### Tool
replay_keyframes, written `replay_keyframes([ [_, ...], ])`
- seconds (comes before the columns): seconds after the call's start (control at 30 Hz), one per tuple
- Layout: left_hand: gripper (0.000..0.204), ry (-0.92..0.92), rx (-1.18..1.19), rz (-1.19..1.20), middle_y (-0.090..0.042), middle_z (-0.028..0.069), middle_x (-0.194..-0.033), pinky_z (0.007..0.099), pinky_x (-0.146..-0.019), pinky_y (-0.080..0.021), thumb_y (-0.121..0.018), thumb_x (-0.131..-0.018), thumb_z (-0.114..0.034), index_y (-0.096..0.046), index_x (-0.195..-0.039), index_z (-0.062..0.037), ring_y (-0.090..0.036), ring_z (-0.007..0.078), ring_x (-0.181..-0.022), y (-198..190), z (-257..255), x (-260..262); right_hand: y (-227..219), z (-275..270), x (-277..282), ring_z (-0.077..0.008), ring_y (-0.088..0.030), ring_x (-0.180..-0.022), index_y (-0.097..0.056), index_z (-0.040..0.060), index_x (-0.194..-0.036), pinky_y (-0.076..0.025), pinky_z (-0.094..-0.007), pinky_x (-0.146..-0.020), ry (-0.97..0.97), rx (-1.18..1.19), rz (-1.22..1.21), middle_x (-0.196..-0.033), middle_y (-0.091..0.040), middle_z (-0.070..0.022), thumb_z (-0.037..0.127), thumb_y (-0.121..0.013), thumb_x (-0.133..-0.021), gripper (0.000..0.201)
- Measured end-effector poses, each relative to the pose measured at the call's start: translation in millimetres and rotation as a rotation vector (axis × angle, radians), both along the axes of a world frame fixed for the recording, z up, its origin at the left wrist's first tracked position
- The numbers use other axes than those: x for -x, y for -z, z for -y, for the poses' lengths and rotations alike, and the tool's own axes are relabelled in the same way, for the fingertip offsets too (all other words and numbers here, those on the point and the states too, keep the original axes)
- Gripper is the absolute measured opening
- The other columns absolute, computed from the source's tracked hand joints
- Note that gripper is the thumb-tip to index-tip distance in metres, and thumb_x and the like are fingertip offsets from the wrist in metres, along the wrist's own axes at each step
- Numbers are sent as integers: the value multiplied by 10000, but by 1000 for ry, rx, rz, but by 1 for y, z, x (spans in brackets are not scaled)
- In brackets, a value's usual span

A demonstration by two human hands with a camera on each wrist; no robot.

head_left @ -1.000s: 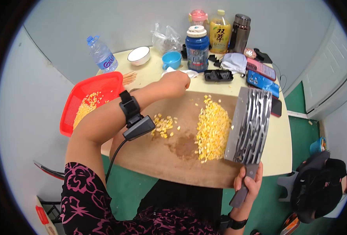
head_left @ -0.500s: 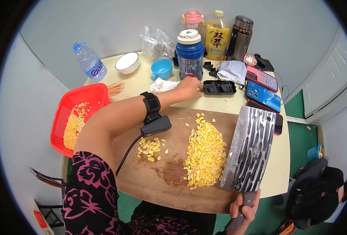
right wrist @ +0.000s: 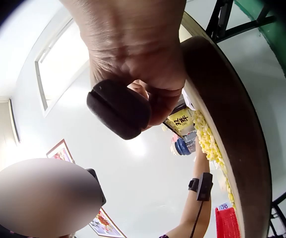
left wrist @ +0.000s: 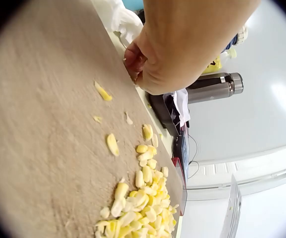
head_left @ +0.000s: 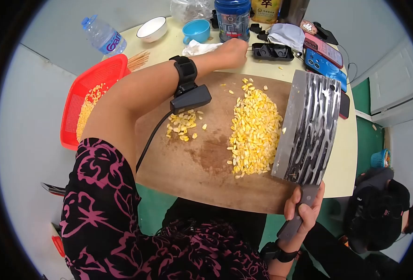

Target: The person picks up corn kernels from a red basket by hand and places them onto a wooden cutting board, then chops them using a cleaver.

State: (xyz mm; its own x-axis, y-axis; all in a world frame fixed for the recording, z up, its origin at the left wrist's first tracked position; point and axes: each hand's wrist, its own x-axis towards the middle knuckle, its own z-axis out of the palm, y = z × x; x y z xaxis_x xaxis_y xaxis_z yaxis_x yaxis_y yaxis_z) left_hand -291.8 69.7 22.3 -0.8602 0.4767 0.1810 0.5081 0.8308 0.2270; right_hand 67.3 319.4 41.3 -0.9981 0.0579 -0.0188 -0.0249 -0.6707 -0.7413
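My right hand (head_left: 305,210) grips the dark handle of a cleaver (head_left: 309,126), its broad blade held up over the right end of the wooden cutting board (head_left: 178,172). One kernel clings near the blade's edge. Left of it lies a long heap of corn kernels (head_left: 255,133), with a smaller scatter (head_left: 183,123) under my left forearm. Stretched across to the board's far edge, my left hand (head_left: 232,53) is beside a black case (head_left: 272,52). In the left wrist view its fingers (left wrist: 134,58) curl together low at that edge; I cannot tell whether they pinch anything.
A red basket (head_left: 69,112) with corn is at the left. Behind the board are a water bottle (head_left: 106,39), white bowl (head_left: 152,30), blue cup (head_left: 197,31), white tissue (head_left: 198,48) and blue jug (head_left: 233,21). Phones (head_left: 325,68) lie at the right; a person (head_left: 379,210) is beyond.
My left hand has moved right along the far edge of the board, from near the tissue to beside the black case. The right hand still holds the cleaver up; the view has shifted.
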Motion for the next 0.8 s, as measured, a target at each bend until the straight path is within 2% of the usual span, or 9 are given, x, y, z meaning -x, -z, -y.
replay_keyframes([
  [0.1, 112, 78, -10, -36, -649, 216, -808, 433, -719, -498, -616, -741, -89, -644, -790, 8, -635, 372, -817, -3, -1, -4, -2, -1, 1, -159, -489, -443, -257, 152, -1461, -397, -251, -362, 3, -34, -11, -854, -473, -159, 75, -620, -801, 757],
  [0.27, 117, 42, 62, 33, -653, 212, -820, 420, -725, -502, -574, -722, -43, -652, -797, 0, -639, 361, -825, -13, -8, -8, -1, 0, 1, -153, -489, -451, -270, 166, -1462, -397, -245, -375, -13, -78, -43, -871, -470, -159, 72, -610, -811, 740],
  [0.37, 134, 5, 140, 75, -659, 196, -823, 412, -712, -503, -548, -717, -24, -656, -796, -9, -640, 355, -816, -22, -5, -14, -7, 5, 1, -166, -513, -467, -305, 57, -1377, -436, -249, -409, 46, -33, 45, -824, -517, -163, 52, -617, -745, 705],
  [0.43, 134, -25, 173, 112, -662, 188, -821, 408, -709, -503, -547, -721, -28, -659, -793, -13, -639, 354, -816, -40, 4, -28, 0, -1, 2, -155, -496, -463, -301, 128, -1423, -418, -241, -394, -14, -61, -20, -859, -485, -160, 65, -609, -791, 706],
  [0.47, 131, -10, 134, 119, -665, 181, -815, 399, -705, -504, -557, -724, -36, -664, -797, -14, -643, 339, -806, -49, 11, -38, 2, -2, 2, -149, -487, -461, -298, 163, -1446, -409, -237, -386, -46, -70, -57, -876, -469, -159, 72, -605, -813, 709],
  [0.57, 124, 16, 51, 175, -674, 157, -793, 372, -691, -508, -591, -731, -62, -676, -809, -17, -654, 289, -769, -76, 36, -81, -7, 3, 2, -164, -515, -484, -319, 72, -1377, -442, -247, -420, 19, -47, 30, -835, -516, -163, 48, -611, -748, 693],
  [0.63, 124, 13, 23, 257, -679, 140, -775, 352, -676, -510, -620, -732, -82, -684, -818, -20, -659, 250, -737, -91, 50, -113, -6, 3, 2, -162, -522, -500, -323, 69, -1373, -447, -243, -432, 11, -50, 11, -844, -519, -164, 42, -603, -751, 683],
  [0.7, 133, 16, -28, 302, -683, 118, -760, 324, -650, -508, -647, -732, -96, -690, -836, -25, -656, 207, -697, -94, 65, -143, -5, 3, 1, -159, -525, -507, -326, 57, -1365, -449, -240, -439, 17, -57, 3, -849, -522, -163, 38, -599, -752, 671],
  [0.8, 122, -55, -120, 410, -683, 115, -759, 322, -640, -509, -650, -745, -95, -688, -833, -20, -658, 199, -692, -99, 66, -198, -9, 4, 5, -142, -525, -522, -344, 13, -1328, -438, -229, -454, -9, -153, -5, -843, -539, -143, 37, -589, -751, 627],
])
